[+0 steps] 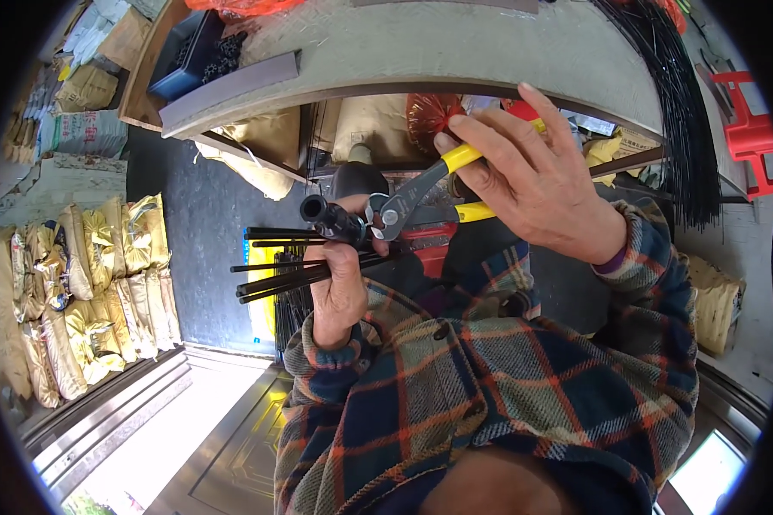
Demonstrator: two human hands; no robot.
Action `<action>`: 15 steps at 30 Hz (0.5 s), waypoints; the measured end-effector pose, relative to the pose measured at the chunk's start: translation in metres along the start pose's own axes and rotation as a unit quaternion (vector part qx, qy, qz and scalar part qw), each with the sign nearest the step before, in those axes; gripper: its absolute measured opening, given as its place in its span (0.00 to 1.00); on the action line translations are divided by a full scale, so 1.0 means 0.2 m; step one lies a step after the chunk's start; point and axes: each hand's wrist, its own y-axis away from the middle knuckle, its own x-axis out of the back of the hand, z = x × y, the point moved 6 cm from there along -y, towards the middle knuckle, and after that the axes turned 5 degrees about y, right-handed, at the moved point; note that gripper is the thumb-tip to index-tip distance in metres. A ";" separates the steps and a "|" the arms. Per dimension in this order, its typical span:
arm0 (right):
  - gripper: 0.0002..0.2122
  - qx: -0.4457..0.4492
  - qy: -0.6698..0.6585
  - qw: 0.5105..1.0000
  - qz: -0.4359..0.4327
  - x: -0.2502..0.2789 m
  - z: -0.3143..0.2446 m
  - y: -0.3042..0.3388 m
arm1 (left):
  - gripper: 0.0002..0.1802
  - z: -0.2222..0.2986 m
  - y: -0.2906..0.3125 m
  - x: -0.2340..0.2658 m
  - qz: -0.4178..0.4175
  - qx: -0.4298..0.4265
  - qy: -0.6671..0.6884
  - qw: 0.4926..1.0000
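My left hand [339, 287] is closed around a short black tubular fitting [333, 219], its round open end facing left. A bundle of thin black rods [275, 268] runs through the same hand and sticks out to the left. My right hand [537, 184] grips the upper yellow handle of a pair of pliers [416, 199], with one finger stretched upward. The lower yellow handle stands apart from it, so the handles are spread. The pliers' jaws are at the right end of the fitting, by my left fingers; whether they bite on anything is hard to see.
A grey workbench [455, 51] stretches ahead, a blue bin [189, 56] of black parts on its left. Long black rods [683, 129] hang over its right end. Red plastic stools [751, 133] stand at far right. Stacked sacks [86, 292] line the left side.
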 end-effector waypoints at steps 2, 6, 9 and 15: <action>0.14 0.000 0.018 1.000 -0.003 0.01 0.01 -0.01 | 0.37 0.00 0.00 0.00 -0.002 0.001 -0.012 1.000; 0.13 0.042 0.036 0.998 -0.021 0.02 0.02 -0.03 | 0.37 0.01 0.00 -0.01 0.015 0.021 -0.034 0.999; 0.12 0.069 -0.034 0.993 -0.093 0.00 0.01 -0.04 | 0.38 0.03 0.01 -0.03 0.006 0.008 -0.049 0.999; 0.12 0.016 -0.260 0.963 -0.069 -0.20 -0.10 0.01 | 0.40 0.00 0.00 0.04 0.016 0.006 -0.041 0.999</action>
